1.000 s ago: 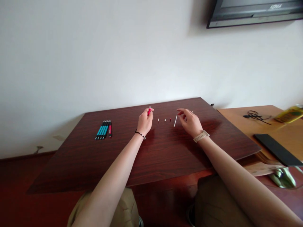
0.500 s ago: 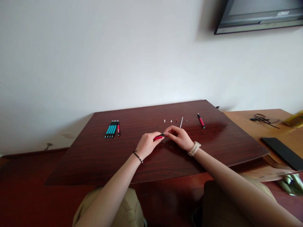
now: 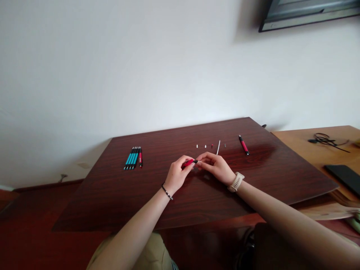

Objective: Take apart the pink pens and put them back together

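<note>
My left hand [image 3: 174, 176] is closed around a red pen barrel [image 3: 188, 163] with a dark end that points right. At that end my right hand [image 3: 218, 169] pinches a thin, pale piece [image 3: 199, 161], too small to make out fully. Both hands are just above the table, fingertips nearly meeting. Beyond them lie small loose pen parts: two white pieces [image 3: 205, 146], a small red piece [image 3: 212, 146], a thin white tube [image 3: 218, 147] partly behind my right hand, and a little grey piece [image 3: 225, 145].
On the dark wooden table [image 3: 157, 210], several teal pens [image 3: 131, 157] lie side by side at left beside a red pen [image 3: 141, 158]. Another red pen [image 3: 243, 145] lies at right. A lighter desk to the right carries a black cable [image 3: 326, 139] and a flat black object [image 3: 343, 178].
The pen in my hands has turned, so its red barrel and dark end line up toward my right fingers and the thin piece shows between them. The view has shifted slightly.
</note>
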Tool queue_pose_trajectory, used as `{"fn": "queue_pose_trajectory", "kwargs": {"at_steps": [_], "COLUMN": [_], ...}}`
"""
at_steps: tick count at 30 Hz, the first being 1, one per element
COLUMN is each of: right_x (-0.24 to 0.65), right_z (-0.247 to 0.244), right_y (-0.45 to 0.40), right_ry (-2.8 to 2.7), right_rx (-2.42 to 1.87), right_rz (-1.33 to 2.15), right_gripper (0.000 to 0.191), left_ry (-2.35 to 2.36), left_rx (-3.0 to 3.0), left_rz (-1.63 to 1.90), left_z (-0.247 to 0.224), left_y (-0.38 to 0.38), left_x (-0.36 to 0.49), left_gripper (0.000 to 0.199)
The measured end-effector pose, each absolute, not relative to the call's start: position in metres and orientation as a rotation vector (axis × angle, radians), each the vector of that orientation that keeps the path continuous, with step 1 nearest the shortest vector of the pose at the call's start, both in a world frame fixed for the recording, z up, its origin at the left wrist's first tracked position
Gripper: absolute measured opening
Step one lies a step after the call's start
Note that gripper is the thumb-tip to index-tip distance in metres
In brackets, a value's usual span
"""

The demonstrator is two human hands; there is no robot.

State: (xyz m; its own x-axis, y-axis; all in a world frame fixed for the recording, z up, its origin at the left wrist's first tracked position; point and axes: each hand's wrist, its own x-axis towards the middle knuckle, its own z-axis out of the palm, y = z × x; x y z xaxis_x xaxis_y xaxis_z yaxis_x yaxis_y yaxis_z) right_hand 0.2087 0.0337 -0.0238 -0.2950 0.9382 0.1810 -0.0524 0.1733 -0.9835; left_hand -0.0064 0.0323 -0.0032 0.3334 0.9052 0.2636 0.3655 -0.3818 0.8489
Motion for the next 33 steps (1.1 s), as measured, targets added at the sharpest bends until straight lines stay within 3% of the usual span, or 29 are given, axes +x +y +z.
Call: {"fn": "queue_pose_trajectory", "kwargs": {"at_steps": [7,17,25,33], "right_x": [0.209,0.208,0.209,0.208], "right_z": [-0.027,-0.026,-0.027,-0.029], "right_y": [0.034,0.032,0.036,0.036], "right_ry": [-1.469,-1.435,-1.35,-1.356], "right_rx": [-0.875,-0.825,-0.867,-0.849], "right_rz": [1.28,1.303,1.272,1.274], "right_gripper": [0.03,0.039,0.041,0.04], "left_ry": [1.157,1.111,1.133,1.016], "left_rx": [1.884,1.839,1.874,1.62], "left_rz": [0.954,0.931,1.094,1.037], "left_z": [-0.002,-0.005,-0.011,-0.018], "left_y": [0.031,0.03,0.034,0.036], "left_x": [-0.008,-0.01,-0.012,-0.009], "left_gripper": [0.021,0.055,0.022,0.045]}}
